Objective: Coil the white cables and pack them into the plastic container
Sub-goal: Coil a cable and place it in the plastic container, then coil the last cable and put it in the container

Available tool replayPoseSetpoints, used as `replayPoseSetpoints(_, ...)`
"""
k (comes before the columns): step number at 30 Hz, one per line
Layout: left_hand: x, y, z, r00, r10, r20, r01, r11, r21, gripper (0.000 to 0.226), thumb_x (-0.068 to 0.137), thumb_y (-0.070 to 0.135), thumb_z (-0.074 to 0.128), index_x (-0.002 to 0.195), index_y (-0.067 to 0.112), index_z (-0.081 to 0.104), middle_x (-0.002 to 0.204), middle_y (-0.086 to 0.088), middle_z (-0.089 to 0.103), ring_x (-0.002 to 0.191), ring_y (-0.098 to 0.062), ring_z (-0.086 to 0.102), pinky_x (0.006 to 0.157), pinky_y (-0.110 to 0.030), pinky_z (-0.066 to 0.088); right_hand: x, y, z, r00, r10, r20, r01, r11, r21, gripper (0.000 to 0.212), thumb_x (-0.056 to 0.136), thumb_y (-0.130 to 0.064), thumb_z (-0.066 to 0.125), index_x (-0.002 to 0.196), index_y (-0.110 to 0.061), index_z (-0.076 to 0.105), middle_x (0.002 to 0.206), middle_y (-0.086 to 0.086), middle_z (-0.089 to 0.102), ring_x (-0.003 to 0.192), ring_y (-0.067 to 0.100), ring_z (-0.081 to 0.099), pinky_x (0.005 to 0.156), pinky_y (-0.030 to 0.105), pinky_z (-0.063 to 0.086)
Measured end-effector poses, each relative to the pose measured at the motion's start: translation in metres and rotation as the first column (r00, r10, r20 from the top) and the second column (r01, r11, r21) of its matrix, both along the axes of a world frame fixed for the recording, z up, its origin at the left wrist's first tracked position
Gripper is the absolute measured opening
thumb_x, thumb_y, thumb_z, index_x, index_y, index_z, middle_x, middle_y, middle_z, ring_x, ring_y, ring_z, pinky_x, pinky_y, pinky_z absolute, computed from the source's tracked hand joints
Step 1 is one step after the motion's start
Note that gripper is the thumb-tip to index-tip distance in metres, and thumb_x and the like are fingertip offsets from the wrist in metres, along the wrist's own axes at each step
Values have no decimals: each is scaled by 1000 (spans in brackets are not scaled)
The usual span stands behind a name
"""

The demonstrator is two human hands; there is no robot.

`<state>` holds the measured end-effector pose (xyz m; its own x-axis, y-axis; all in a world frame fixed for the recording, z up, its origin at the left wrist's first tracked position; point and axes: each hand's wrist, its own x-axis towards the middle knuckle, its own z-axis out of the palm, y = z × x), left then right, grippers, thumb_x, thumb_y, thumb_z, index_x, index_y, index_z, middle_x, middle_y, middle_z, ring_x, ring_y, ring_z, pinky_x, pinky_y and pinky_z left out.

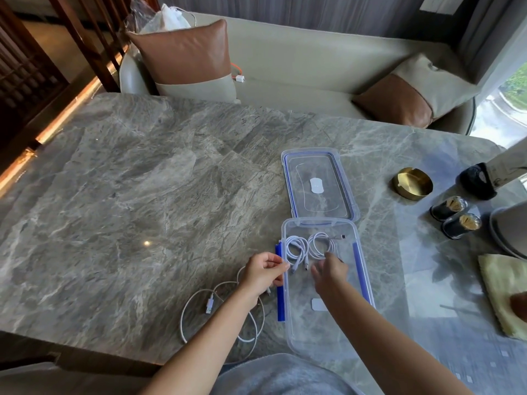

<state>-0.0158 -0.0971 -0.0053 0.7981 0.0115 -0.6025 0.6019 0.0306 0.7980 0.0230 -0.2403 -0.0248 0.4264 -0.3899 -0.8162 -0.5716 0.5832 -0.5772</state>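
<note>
A clear plastic container [353, 295] with blue side clips lies open on the marble table. Two coiled white cables [309, 248] lie side by side at its far end. My right hand [330, 270] is inside the container, fingers spread just below the right coil and holding nothing I can see. At the container's left rim, my left hand [263, 270] pinches the plug end of the left coil. A loose white cable [216, 312] with a USB plug sprawls on the table under my left forearm.
The container's lid [319, 185] lies flat just beyond it. To the right stand a brass ashtray [412, 183], two dark jars [456, 218] and a yellow cloth [504, 292]. A sofa with cushions runs along the table's far edge.
</note>
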Motion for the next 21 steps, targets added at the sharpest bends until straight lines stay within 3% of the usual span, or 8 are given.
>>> replayPoseSetpoints(3,-3,9,-1,999,45,14,-45,999,-12,4,83,11,65,82,11,61,73,-4,62,60,-11,58,57,-23,53,-6,9,13,993,80,91,-76,996,-45,38,92,-9,48,130,-6,43,107,14,50,95,23,52,97,40,48)
replayPoseSetpoints(6,-1,31,-5,987,71,143,-95,981,169,9,81,9,66,79,16,61,72,0,61,63,-11,57,57,-21,49,-12,24,32,892,376,251,-270,888,-371,24,90,-5,51,113,-10,52,114,15,59,100,21,56,98,41,46)
replayPoseSetpoints(8,-1,46,-10,972,-16,236,-70,934,349,12,79,9,68,79,19,62,75,2,63,70,-13,59,65,-24,49,-14,32,45,698,639,322,-376,711,-594,15,88,-2,53,99,-11,59,100,7,65,94,19,61,88,34,48)
replayPoseSetpoints(10,-2,56,-17,942,-184,280,4,841,540,11,77,12,68,84,20,65,84,4,66,77,-14,62,71,-27,50,-11,42,54,420,876,237,-447,427,-786,15,87,-2,54,91,-13,64,91,-1,68,88,15,63,81,30,49)
replayPoseSetpoints(13,-1,61,-26,883,-416,216,97,612,785,20,76,23,67,96,21,61,97,3,63,92,-18,59,74,-27,43,-3,62,61,-31,989,-148,-401,-148,-904,19,85,-10,53,98,-17,66,98,1,68,93,19,62,81,31,45)
replayPoseSetpoints(15,1,62,-31,869,-481,115,155,486,860,29,77,32,64,103,23,55,103,-1,62,98,-23,58,81,-33,45,3,75,60,-202,901,-383,-309,-430,-849,24,86,-14,50,105,-20,65,106,2,67,101,22,59,88,27,37)
replayPoseSetpoints(18,1,62,-40,871,-492,15,213,405,889,31,80,33,61,109,22,54,109,-3,61,105,-25,56,89,-38,43,5,89,50,-273,792,-546,-289,-608,-739,28,88,-18,47,111,-22,63,112,3,68,109,23,59,104,27,27)
replayPoseSetpoints(21,-1,64,-46,910,-407,85,155,522,839,13,82,21,58,93,14,62,104,-7,64,102,-25,58,82,-33,43,5,92,37,-292,771,-565,-414,-635,-652,32,93,-33,45,117,-20,60,115,5,68,114,23,58,114,36,17)
